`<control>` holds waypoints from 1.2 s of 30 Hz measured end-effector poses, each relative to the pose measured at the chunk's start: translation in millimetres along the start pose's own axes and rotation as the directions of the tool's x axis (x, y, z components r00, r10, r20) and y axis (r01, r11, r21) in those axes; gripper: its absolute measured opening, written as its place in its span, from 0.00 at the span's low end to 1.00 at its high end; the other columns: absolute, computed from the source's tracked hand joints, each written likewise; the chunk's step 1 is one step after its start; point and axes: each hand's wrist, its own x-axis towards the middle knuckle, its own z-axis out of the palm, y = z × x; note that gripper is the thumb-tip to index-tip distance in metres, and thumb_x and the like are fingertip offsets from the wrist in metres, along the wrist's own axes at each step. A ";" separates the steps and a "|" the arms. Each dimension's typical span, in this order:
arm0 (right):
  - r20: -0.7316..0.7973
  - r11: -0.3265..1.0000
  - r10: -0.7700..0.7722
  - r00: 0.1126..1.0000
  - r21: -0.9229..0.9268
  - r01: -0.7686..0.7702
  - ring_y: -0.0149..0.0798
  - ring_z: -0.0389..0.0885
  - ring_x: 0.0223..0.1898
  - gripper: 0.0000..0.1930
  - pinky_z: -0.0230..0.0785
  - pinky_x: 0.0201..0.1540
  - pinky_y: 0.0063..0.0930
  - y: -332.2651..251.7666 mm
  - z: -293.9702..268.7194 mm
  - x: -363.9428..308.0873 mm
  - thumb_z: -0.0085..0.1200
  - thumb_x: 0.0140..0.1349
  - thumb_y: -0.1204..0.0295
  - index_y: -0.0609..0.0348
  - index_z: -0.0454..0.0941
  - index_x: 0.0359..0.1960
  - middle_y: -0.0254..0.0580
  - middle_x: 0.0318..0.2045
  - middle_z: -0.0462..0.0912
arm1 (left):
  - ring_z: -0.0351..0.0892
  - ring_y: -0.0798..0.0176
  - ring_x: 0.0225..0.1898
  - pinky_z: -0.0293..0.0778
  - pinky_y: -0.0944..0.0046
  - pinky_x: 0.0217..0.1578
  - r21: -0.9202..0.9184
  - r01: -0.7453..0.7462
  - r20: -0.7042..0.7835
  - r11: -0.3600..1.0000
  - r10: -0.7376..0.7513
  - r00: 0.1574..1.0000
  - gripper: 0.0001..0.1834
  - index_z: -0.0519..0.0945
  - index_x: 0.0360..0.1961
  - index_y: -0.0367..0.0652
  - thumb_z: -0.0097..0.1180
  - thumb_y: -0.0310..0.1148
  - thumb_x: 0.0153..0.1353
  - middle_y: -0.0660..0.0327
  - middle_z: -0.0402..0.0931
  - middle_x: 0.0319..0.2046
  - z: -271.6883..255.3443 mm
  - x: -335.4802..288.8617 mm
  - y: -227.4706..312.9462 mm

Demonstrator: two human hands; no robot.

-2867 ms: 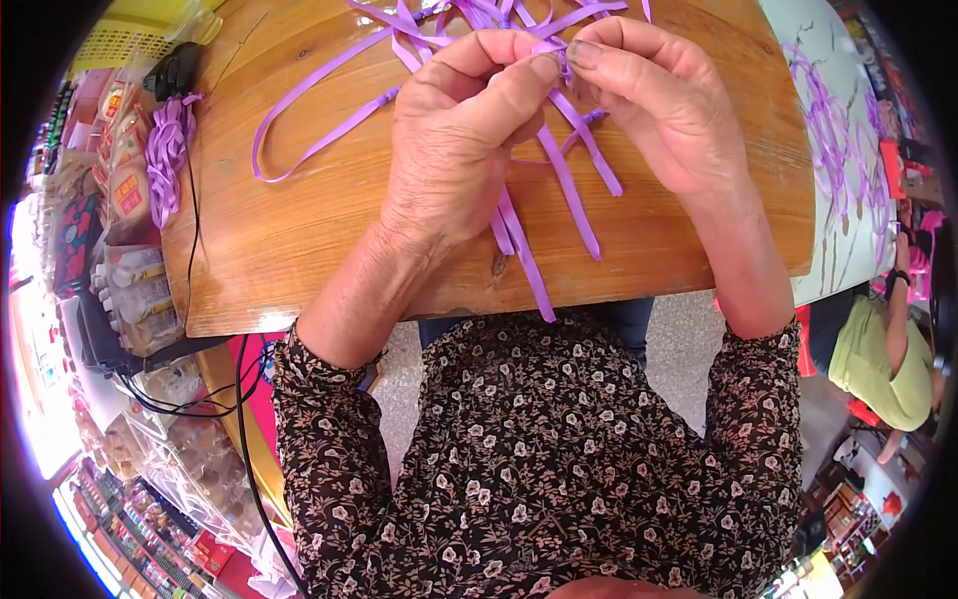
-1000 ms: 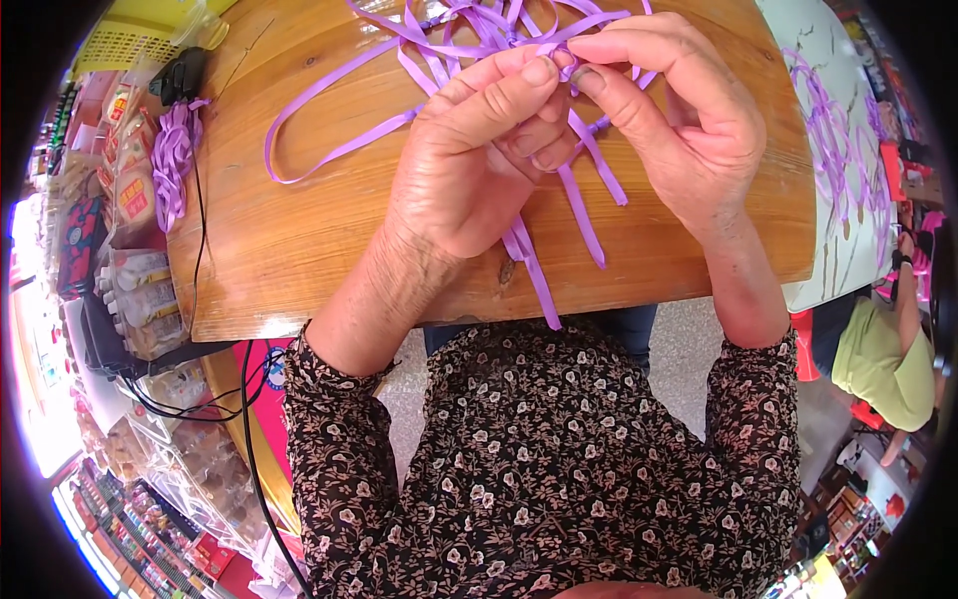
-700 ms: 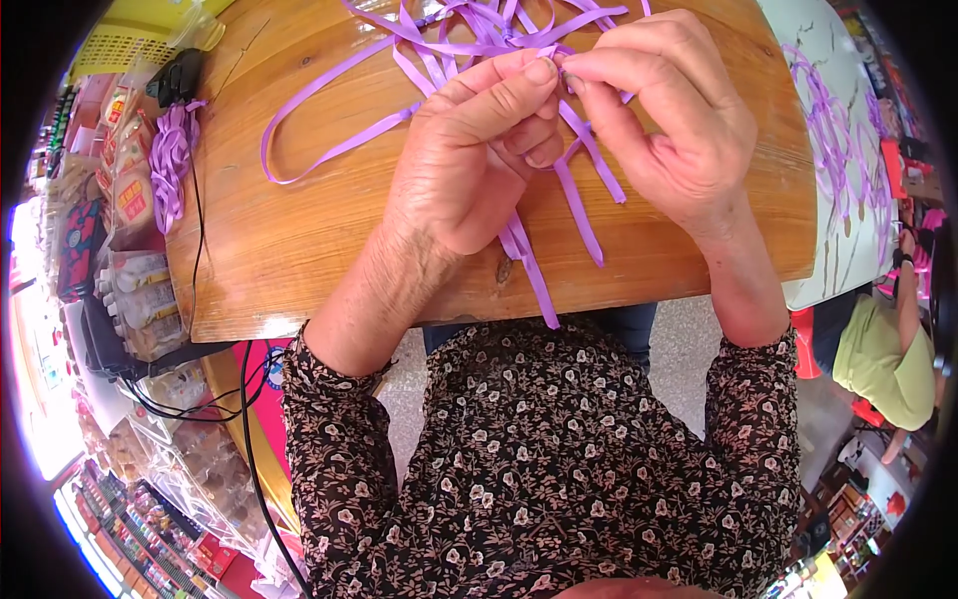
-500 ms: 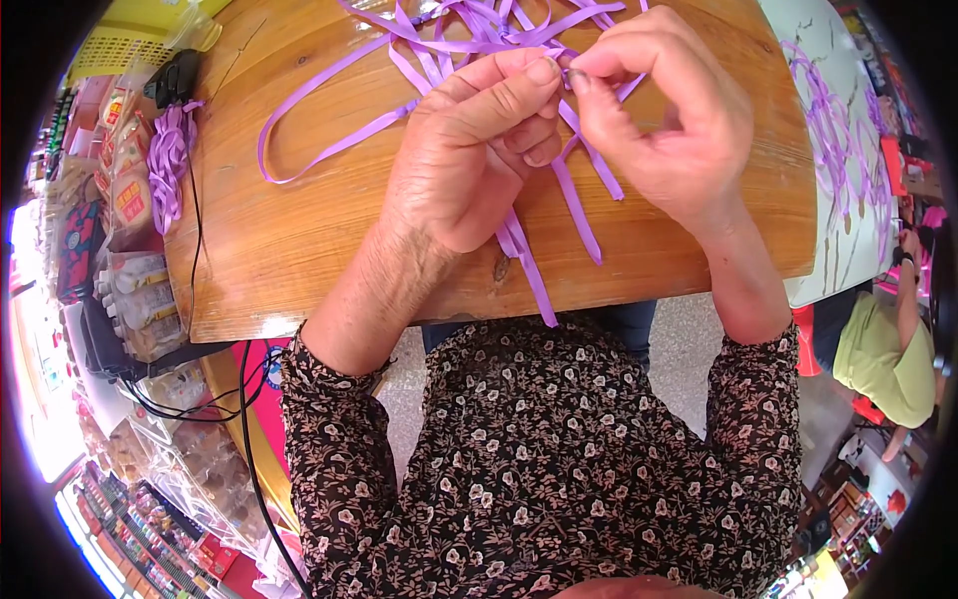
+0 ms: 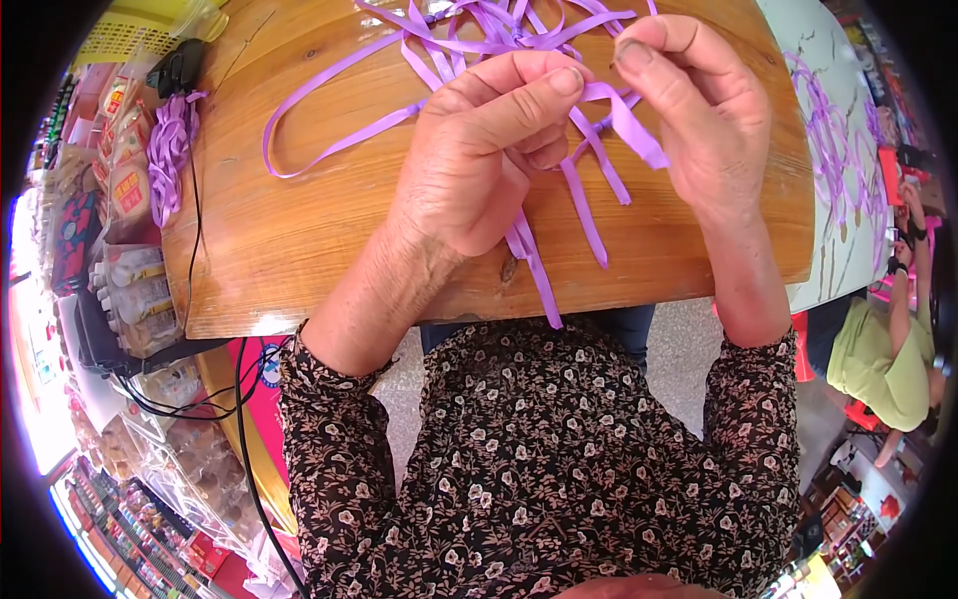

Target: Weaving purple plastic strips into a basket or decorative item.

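My left hand [image 5: 477,155] is closed in a pinch on a purple ribbon [image 5: 631,128] above the wooden table. From its fingertips the ribbon's loose end curls out to the right and hangs below my right fingers. My right hand [image 5: 707,120] is a little apart from the left, thumb and forefinger pressed together; what they hold, if anything, is too small to make out. Beneath both hands lies a tangle of knotted purple ribbons [image 5: 489,40], with one loop [image 5: 274,130] spreading left and several tails [image 5: 539,275] pointing toward me.
The wooden table [image 5: 299,240] fills the middle. At its left are a purple ribbon bundle [image 5: 172,160], a black cable [image 5: 198,225], packaged goods [image 5: 135,290] and a yellow basket [image 5: 115,45]. To the right, more ribbons [image 5: 833,140] lie on a white table [image 5: 788,30]; a person in yellow-green [image 5: 883,364] is beyond.
My right hand has moved right, away from the left fingertips. A ribbon end now shows between the hands. My left hand keeps its pinch, shifted slightly right.
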 end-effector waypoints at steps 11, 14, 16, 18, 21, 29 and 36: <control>0.324 0.870 -0.285 0.902 -0.308 0.386 0.28 0.77 0.37 0.14 0.68 0.41 0.17 -4.9 -8.7 -8.6 0.56 0.55 0.81 0.67 0.77 0.45 0.38 0.34 0.79 | 0.75 0.75 0.35 0.72 0.74 0.39 0.523 -0.438 -0.029 0.731 0.530 0.848 0.04 0.77 0.35 0.36 0.57 0.23 0.58 0.66 0.77 0.30 -1.0 4.7 5.2; 0.305 0.736 -0.389 0.869 -0.465 0.492 0.28 0.78 0.33 0.11 0.69 0.35 0.16 -1.5 -11.8 -4.5 0.55 0.55 0.83 0.66 0.79 0.40 0.38 0.31 0.80 | 0.75 0.73 0.37 0.71 0.75 0.40 0.593 -0.457 -0.019 0.663 0.579 0.815 0.07 0.78 0.38 0.35 0.57 0.22 0.57 0.63 0.79 0.35 -8.7 8.5 5.9; 0.290 0.658 -0.453 0.843 -0.530 0.536 0.27 0.78 0.31 0.09 0.69 0.32 0.15 0.4 -13.5 -3.3 0.55 0.55 0.83 0.65 0.80 0.39 0.37 0.29 0.80 | 0.75 0.73 0.37 0.71 0.75 0.40 0.635 -0.443 0.012 0.633 0.565 0.825 0.06 0.78 0.37 0.34 0.56 0.20 0.57 0.62 0.79 0.34 -6.6 8.1 7.1; 0.336 0.603 -0.408 0.849 -0.599 0.527 0.27 0.78 0.31 0.08 0.68 0.31 0.16 1.4 -14.9 -3.8 0.55 0.55 0.83 0.66 0.80 0.37 0.37 0.28 0.79 | 0.75 0.73 0.37 0.71 0.76 0.41 0.700 -0.490 0.115 0.519 0.596 0.795 0.06 0.78 0.37 0.34 0.56 0.20 0.57 0.62 0.79 0.34 -13.2 11.1 9.0; 0.404 0.613 -0.350 0.845 -0.584 0.533 0.27 0.77 0.30 0.06 0.68 0.31 0.16 -2.4 -16.0 -3.4 0.56 0.55 0.82 0.67 0.80 0.35 0.36 0.27 0.79 | 0.75 0.74 0.36 0.71 0.76 0.40 0.749 -0.541 0.226 0.382 0.621 0.750 0.06 0.78 0.36 0.34 0.56 0.19 0.57 0.63 0.78 0.34 -16.1 12.4 11.7; 0.485 0.984 0.068 0.872 0.111 -0.139 0.26 0.74 0.27 0.08 0.66 0.32 0.18 -2.5 -27.8 5.2 0.54 0.59 0.74 0.65 0.79 0.38 0.35 0.27 0.79 | 0.74 0.75 0.34 0.70 0.77 0.38 0.689 -0.456 0.103 0.563 0.547 0.831 0.06 0.78 0.37 0.36 0.56 0.20 0.57 0.65 0.78 0.31 -3.9 11.4 9.0; 0.396 0.775 -0.132 0.909 0.613 -0.154 0.29 0.67 0.32 0.17 0.61 0.37 0.28 14.2 -15.5 0.2 0.42 0.65 0.76 0.66 0.70 0.55 0.38 0.30 0.74 | 0.74 0.75 0.34 0.72 0.75 0.38 0.365 -0.470 0.069 0.804 0.480 0.874 0.05 0.76 0.36 0.37 0.56 0.21 0.58 0.65 0.77 0.32 2.3 8.4 -3.6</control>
